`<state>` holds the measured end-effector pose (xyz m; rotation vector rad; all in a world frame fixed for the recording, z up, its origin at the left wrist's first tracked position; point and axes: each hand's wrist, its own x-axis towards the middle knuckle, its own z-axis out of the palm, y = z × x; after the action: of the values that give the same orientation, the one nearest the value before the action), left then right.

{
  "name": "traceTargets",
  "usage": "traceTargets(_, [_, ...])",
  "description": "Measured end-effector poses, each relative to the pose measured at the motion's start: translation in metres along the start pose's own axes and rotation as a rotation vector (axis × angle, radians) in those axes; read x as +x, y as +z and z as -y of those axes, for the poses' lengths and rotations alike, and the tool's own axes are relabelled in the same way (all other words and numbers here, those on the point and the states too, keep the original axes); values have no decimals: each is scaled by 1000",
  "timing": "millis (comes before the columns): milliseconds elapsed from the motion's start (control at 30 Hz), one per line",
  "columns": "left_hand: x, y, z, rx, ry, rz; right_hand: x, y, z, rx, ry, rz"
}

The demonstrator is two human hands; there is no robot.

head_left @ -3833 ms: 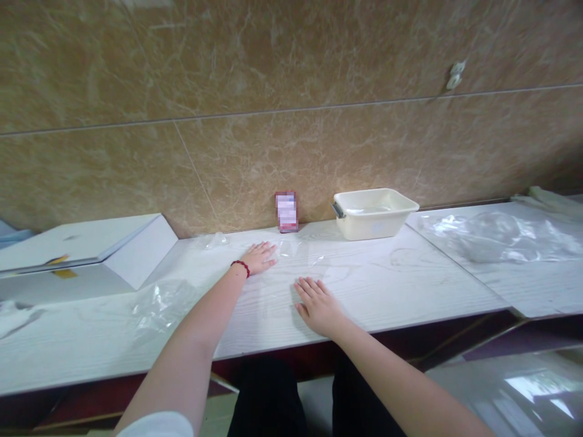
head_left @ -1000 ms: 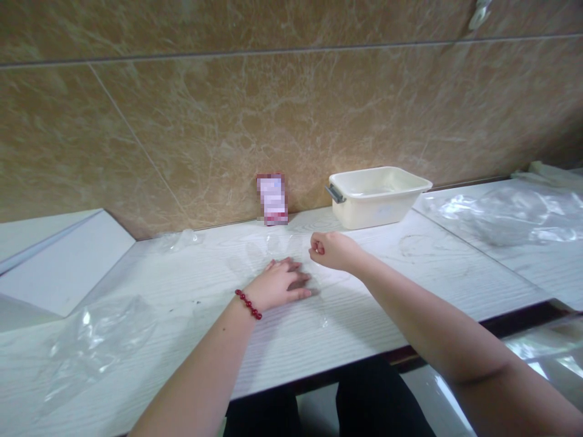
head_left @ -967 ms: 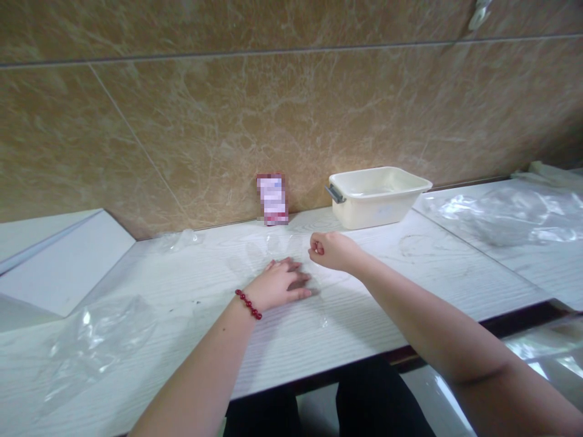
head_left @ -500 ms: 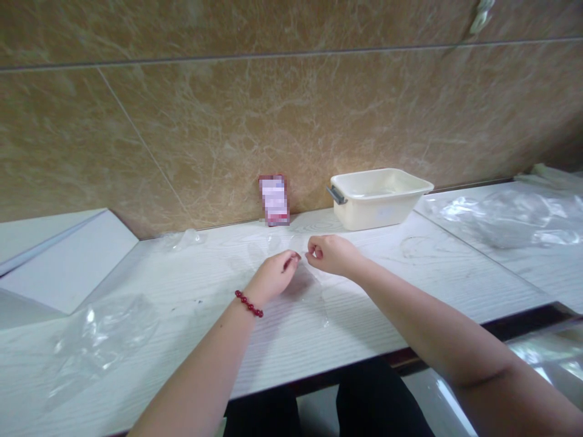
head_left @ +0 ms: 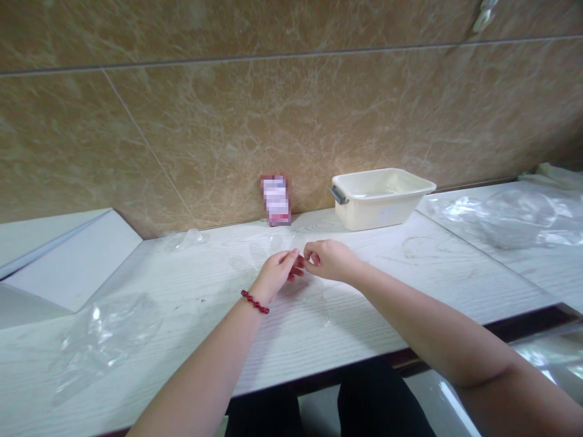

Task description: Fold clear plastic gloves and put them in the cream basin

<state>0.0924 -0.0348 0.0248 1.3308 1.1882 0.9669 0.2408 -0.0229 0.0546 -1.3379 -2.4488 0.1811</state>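
My left hand point(head_left: 279, 271), with a red bead bracelet point(head_left: 255, 301) at the wrist, is held over the table with thumb and forefinger pinched together and the other fingers bent. Facing it, my right hand point(head_left: 331, 261) is closed in a pinch, its fingertips touching or almost touching those of the left. Whatever lies between the fingertips is too small or too clear to make out. Thin transparent plastic point(head_left: 326, 312) lies on the table just below the hands, its outline faint. More clear plastic pieces point(head_left: 272, 240) show behind them.
A cream plastic tub point(head_left: 371, 212) with a grey handle stands by the wall. A pixelated phone-like item point(head_left: 276, 200) leans there too. Clear plastic bags lie left point(head_left: 107, 334) and right point(head_left: 514, 215). An open white box point(head_left: 77, 261) sits at the left on the white table point(head_left: 191, 346).
Both hands have come closer together, the left shifting slightly right, so the fingertips now meet or nearly do. More of the left hand's bent fingers show.
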Motion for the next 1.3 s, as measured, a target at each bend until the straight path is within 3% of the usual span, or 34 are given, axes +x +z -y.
traceTargets(133, [1, -5, 0, 79, -33, -36, 0, -2, -2, 5, -40, -16])
traceTargets(300, [3, -15, 4, 241, -44, -41, 4, -6, -11, -101, 17, -32])
traceTargets(667, [0, -18, 0, 528, -149, 34, 4, -8, -27, -148, -200, 296])
traceTargets(1300, [0, -24, -1, 775, -147, 10, 5, -3, -25, -162, -215, 465])
